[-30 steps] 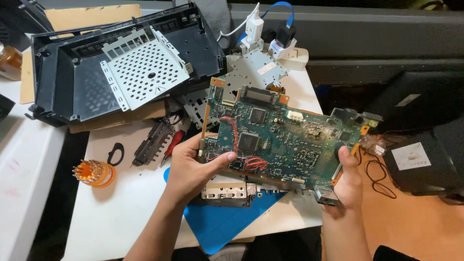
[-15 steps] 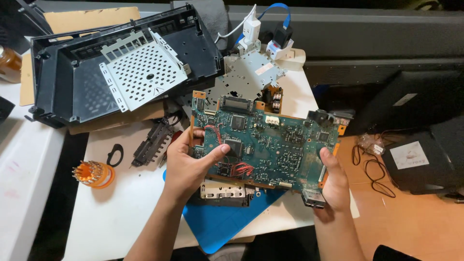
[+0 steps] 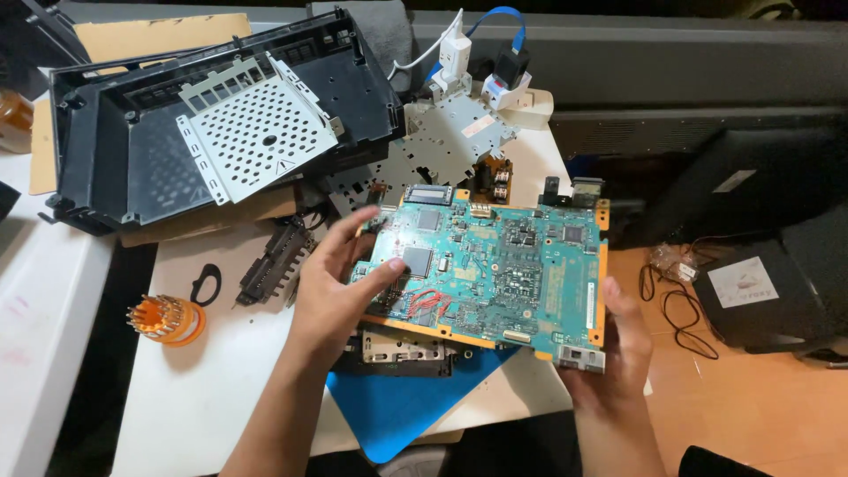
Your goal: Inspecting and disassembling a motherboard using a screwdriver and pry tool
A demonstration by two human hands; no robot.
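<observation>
Teal circuit board is being gripped above the white worktop: left hand clasping its left edge, right hand clasping its lower right corner.

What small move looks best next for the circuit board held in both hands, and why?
Probably lower the circuit board flat onto the blue mat: the left hand and right hand hold it by its edges above the cluttered table.
</observation>
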